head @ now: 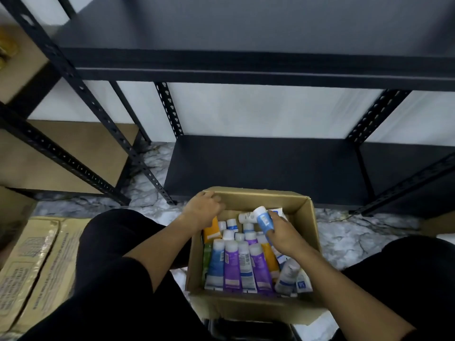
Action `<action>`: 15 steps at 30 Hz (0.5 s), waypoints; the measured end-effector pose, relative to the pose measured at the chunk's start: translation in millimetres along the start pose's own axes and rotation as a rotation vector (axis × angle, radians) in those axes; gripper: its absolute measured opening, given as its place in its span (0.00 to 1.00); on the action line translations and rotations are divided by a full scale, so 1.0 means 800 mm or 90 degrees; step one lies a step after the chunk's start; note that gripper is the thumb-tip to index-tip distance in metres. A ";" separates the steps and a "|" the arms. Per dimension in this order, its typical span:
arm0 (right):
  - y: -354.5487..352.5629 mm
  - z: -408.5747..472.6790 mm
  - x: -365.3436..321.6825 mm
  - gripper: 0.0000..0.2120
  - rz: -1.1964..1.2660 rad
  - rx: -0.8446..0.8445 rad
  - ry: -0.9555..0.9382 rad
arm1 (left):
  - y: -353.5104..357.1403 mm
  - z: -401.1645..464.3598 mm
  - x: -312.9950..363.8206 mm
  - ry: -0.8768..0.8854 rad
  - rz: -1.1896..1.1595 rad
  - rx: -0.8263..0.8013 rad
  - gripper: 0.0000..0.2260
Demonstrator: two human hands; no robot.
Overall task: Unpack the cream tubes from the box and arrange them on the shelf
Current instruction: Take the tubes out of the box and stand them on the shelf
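Note:
An open cardboard box [305, 217] sits on the floor between my knees, filled with several cream tubes [242, 264] in purple, blue, orange and white. My right hand [283, 233] grips a blue tube with a white cap [264, 220] just above the other tubes. My left hand [203, 209] holds the box's far left rim, fingers curled over the edge. The dark lower shelf [258, 166] lies right behind the box, and an upper shelf board [246, 67] spans the top; no tubes show on either.
Black perforated shelf posts [170, 112] stand left and right of the lower shelf. A flattened printed carton [32, 271] lies on the marble floor [357, 242] at the left. More cardboard boxes [22, 67] sit on a rack at the far left.

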State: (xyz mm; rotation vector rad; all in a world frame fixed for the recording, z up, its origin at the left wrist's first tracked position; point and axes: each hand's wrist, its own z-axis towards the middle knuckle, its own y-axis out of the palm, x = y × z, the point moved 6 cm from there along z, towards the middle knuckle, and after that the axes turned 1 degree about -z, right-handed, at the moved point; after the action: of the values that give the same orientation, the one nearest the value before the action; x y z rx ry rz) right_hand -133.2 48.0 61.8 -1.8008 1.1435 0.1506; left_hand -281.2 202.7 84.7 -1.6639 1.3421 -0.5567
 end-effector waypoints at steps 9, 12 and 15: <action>-0.128 -0.042 -0.043 0.14 0.024 0.005 -0.055 | -0.096 -0.064 -0.059 -0.106 -0.369 0.210 0.15; -0.182 -0.069 -0.071 0.17 0.021 0.008 -0.066 | -0.120 -0.087 -0.079 -0.163 -0.535 0.301 0.15; -0.232 -0.108 -0.109 0.21 0.003 0.017 -0.099 | -0.154 -0.110 -0.090 -0.153 -0.716 0.394 0.14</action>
State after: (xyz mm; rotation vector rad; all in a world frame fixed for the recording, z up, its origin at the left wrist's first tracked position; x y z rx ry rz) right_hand -73.0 54.8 275.9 -1.7313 1.0349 0.2713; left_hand -308.1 238.6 246.5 -1.7314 -0.0875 -1.2001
